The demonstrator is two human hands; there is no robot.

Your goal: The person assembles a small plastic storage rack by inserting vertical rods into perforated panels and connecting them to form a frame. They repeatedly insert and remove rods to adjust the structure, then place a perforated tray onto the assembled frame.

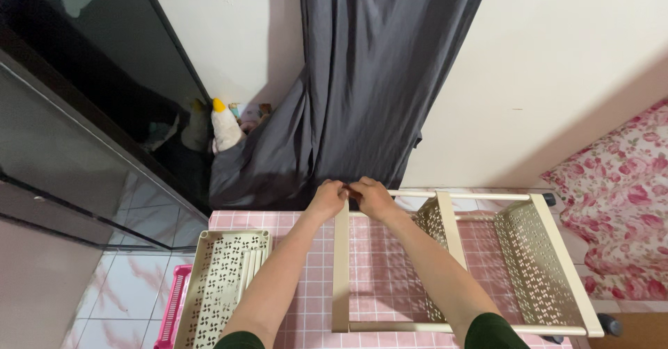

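A beige plastic rack frame [341, 272] with perforated side panels lies on its side on a pink checked mat [390, 279]. My left hand [327, 200] and my right hand [371, 197] meet at the frame's far left corner, fingers closed around the end of its upright post and top bar. Both forearms reach forward over the mat. The fingertips are partly hidden against the dark curtain behind.
A loose beige perforated shelf tray [223, 279] lies to the left, over a pink basket [170, 307] on the tiled floor. A grey curtain [376, 77] hangs ahead, a soft toy [224, 128] in the corner, a dark glass cabinet [76, 91] left, a floral bedspread [623, 210] right.
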